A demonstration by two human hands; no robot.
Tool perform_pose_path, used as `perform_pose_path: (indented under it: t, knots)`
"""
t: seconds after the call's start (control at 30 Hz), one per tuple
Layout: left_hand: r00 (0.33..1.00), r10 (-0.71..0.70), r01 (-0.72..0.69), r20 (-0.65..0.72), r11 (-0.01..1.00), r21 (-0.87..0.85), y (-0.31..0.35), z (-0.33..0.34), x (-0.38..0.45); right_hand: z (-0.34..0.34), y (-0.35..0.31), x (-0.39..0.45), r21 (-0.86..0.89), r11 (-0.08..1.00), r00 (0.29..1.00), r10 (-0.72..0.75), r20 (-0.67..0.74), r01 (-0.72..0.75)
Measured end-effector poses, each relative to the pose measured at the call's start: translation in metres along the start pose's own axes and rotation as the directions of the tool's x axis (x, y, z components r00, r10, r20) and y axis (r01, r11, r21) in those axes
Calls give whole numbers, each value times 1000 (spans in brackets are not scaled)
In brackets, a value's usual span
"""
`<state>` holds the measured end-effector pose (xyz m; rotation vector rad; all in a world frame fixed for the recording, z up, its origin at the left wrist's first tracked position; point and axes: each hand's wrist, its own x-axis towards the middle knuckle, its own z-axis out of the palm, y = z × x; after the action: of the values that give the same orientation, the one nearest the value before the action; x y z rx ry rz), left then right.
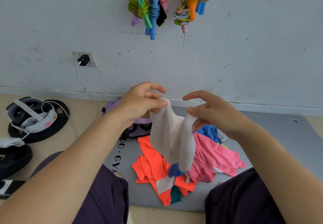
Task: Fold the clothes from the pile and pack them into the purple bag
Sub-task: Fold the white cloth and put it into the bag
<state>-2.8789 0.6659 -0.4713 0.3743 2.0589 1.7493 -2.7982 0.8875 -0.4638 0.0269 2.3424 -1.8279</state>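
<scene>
Left hand (142, 101) and right hand (212, 113) each pinching the top of a white garment (170, 134) raised above the clothes pile (206, 155) mid-mat (272, 133), purple bag (139, 127) at the mat's far left corner

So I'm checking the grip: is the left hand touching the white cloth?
Touching. The head view shows the left hand pinching the white cloth's top corner between thumb and fingers.
</scene>
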Motion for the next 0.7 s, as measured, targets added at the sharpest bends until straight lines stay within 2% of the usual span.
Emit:
perform_pose_path:
  t: [0.13,0.23,0.3,0.37,0.43,0.5,0.63,0.7]
  knots:
    - [989,135,-135,66,991,-12,7,14,-8,11,-2,-1,-17,999,993,-39,114,41]
    - [984,175,-177,41,984,38,9,15,-7,11,-1,1,-44,999,996,-20,87,24]
    - [992,115,-122,58,980,157,8,12,-6,9,0,3,-82,997,999,-10,54,14]
    - [988,14,-56,156,963,265,6,10,-8,9,0,2,-123,992,999,-6,50,13]
    - [976,-13,-54,218,952,300,5,11,-10,9,1,2,-164,986,998,-8,58,17]
    - [981,11,-60,191,966,253,7,12,-11,9,1,3,-164,986,999,-10,52,19]
    - [990,-14,-5,142,991,135,9,11,-10,7,0,3,-49,999,1000,-13,13,13]
    - [997,-18,10,70,994,113,7,11,-8,6,-2,1,-16,1000,999,-15,40,16]
